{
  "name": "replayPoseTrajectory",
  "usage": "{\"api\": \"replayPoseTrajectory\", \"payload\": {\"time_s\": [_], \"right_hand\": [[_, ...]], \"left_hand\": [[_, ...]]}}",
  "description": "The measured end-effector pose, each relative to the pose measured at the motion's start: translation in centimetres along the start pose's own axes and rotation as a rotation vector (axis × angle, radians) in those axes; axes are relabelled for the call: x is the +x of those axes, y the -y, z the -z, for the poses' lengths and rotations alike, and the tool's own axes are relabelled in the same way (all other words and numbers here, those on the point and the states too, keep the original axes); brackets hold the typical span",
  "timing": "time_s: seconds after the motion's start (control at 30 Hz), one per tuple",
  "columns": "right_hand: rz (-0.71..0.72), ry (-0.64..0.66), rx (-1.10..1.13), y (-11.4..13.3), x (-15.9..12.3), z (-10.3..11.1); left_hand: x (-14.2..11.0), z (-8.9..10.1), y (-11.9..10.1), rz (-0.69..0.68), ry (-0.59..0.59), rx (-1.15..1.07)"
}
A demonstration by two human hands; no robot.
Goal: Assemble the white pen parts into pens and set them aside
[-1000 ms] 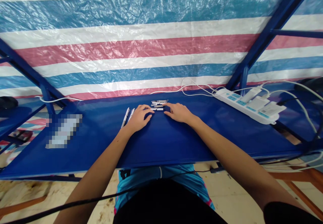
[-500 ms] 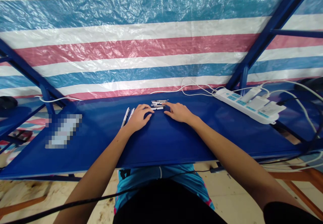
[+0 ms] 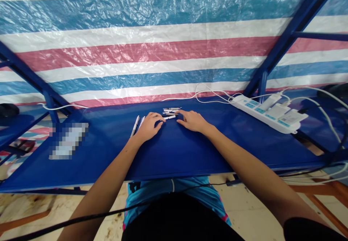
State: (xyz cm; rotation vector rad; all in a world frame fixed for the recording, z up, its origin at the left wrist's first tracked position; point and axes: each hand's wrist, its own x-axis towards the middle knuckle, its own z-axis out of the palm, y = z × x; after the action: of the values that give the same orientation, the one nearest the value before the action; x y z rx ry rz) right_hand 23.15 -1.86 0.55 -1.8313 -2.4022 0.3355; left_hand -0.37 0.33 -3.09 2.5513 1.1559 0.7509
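Several white pens with dark parts lie in a small pile on the blue table (image 3: 174,150), between my two hands. The nearest white pen (image 3: 170,117) rests slightly slanted, its left end by the fingertips of my left hand (image 3: 150,127). That hand is open and palm down, with the thumb apart from the fingers. My right hand (image 3: 192,120) is open too, its index finger reaching to the right ends of the pile. Left of my left hand, a white pen (image 3: 135,125) lies lengthwise beside another one, which the hand partly covers.
A white power strip (image 3: 266,114) with plugged-in adapters and loose cables sits at the table's right. A pixelated flat object (image 3: 69,141) lies at the left. Striped plastic sheeting (image 3: 163,49) hangs behind, between blue metal posts (image 3: 282,41). A black cable crosses my lap.
The nearest pen of the pile has turned slightly, its right end now a little farther back. Both hands have stayed nearly in place.
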Motion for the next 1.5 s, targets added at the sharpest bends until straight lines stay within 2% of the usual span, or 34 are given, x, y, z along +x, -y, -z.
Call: {"api": "replayPoseTrajectory", "payload": {"time_s": [0.7, 1.03, 1.33, 1.5], "right_hand": [[-0.003, -0.014, 0.002, 0.0, 0.2, -0.3], [-0.002, -0.085, 0.081, 0.1, 0.5, -0.5], [0.053, -0.149, 0.095, 0.0, 1.2, -1.0], [0.162, -0.207, 0.107, -0.8, 2.0, -2.4]], "left_hand": [[0.1, 0.0, -0.1, -0.003, 0.028, 0.007], [0.1, -0.2, 0.1, 0.007, 0.027, 0.0], [0.1, -0.1, 0.0, 0.02, 0.001, 0.021], [0.1, -0.1, 0.1, 0.019, -0.004, 0.027]]}}
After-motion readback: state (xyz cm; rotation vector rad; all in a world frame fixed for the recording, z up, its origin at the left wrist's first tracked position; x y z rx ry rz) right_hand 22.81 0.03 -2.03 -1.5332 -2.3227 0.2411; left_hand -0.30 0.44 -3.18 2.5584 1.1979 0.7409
